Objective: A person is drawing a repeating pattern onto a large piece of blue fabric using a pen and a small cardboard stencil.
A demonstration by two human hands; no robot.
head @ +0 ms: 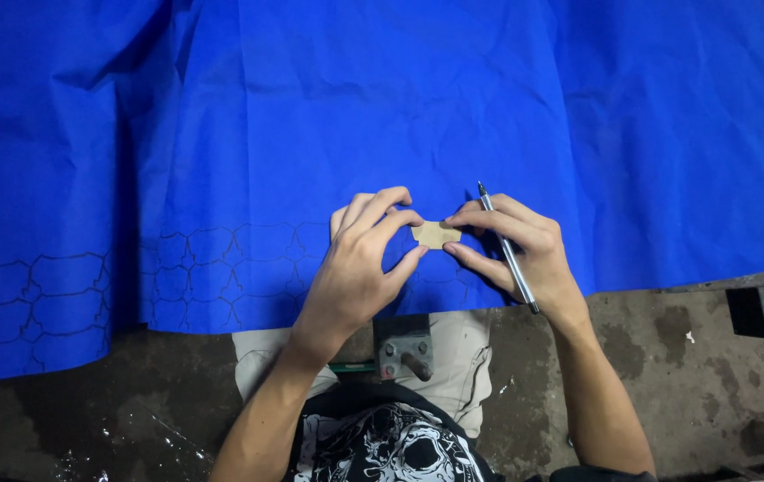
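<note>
Cardboard template (435,234) between both hands (pen (507,254))

Black skull-print shirt (391,446); beige trousers (467,357); bare forearms.

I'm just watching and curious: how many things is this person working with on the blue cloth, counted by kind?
Blue cloth with dark outlined shapes drawn near its edge: 1
Small tan cardboard template, pinched by the left hand and right hand: 1
Silver pen, tucked in the right hand: 1
Total: 3
</note>
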